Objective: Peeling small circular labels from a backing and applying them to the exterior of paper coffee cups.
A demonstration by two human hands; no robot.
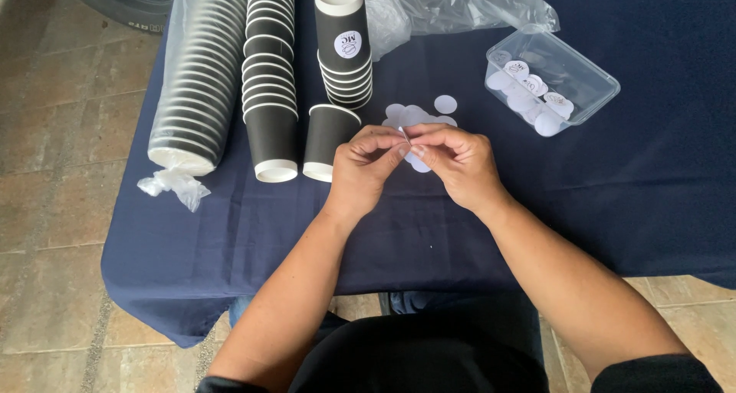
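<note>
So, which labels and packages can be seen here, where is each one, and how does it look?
Round sticker: pinched between the fingers of left hand and right hand, white, seen edge-on.
Cup label: on top cup of the upright stack, round, white with dark print.
Plastic container: right of the cups, clear, rectangular, holding white round stickers.
Loose paper circles: on blue tablecloth, white.
Plastic sleeve: around the lying black cup stack, clear.

black ribbed paper cups point(270, 71) with white rims, navy tablecloth point(652, 201), white round stickers point(414, 117), clear plastic tub point(552, 82), brownish floor tiles point(54, 171)
</note>
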